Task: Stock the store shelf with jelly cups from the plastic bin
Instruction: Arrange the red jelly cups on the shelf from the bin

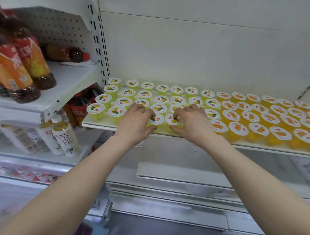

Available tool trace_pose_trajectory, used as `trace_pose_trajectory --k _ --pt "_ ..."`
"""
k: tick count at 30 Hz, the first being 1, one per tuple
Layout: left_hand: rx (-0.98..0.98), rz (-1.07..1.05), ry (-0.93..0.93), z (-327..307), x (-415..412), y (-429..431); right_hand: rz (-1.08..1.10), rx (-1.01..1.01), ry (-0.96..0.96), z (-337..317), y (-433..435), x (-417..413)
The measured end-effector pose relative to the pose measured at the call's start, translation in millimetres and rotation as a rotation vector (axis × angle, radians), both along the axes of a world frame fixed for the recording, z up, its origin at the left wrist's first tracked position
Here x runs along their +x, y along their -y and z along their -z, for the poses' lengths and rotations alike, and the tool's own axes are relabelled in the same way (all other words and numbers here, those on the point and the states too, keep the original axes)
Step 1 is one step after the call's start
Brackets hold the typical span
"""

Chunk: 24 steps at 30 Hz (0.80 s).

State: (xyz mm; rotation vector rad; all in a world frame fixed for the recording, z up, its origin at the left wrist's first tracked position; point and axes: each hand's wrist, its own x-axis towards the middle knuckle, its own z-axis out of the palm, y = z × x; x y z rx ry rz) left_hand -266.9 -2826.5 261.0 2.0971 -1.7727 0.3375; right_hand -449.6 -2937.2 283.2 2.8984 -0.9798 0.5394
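Note:
Several yellow jelly cups (114,111) with white lids fill the left part of the white shelf (100,125), and several orange jelly cups (259,130) fill the right part. At the shelf's front edge my left hand (136,122) grips a yellow cup (157,119), fingers curled over its lid and thumb under its side. Beside it my right hand (190,122) grips another yellow cup (172,120) the same way. Both cups stand upright at the front row. The plastic bin is out of view.
A neighbouring shelf unit on the left holds tall orange-labelled tea bottles (19,70) above and white-labelled drink bottles (65,138) below. A slotted white upright (100,48) separates the units. Lower white shelves (180,173) lie beneath my arms.

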Motion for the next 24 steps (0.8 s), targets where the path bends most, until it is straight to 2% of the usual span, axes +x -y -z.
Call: trace_pose_trajectory --k 7,13,18,21,24 --pt "-0.020 0.026 -0.019 1.3 0.3 -2.3 0.030 -0.028 -0.034 -2.7 -5.0 -5.3" --pt "-0.062 0.026 0.040 2.0 5.3 -2.2 0.043 -0.024 -0.088 -7.9 -5.4 -6.1" --pt "-0.095 0.019 0.033 -8.6 14.0 9.8 0.076 0.007 0.026 -12.9 9.6 -1.2" --pt "-0.085 0.020 0.029 -18.5 24.4 28.2 0.107 0.003 0.076 -21.9 30.9 2.5" --pt "0.015 0.013 0.024 -31.9 31.1 53.1 0.154 0.015 -0.023 -30.5 56.3 12.8"
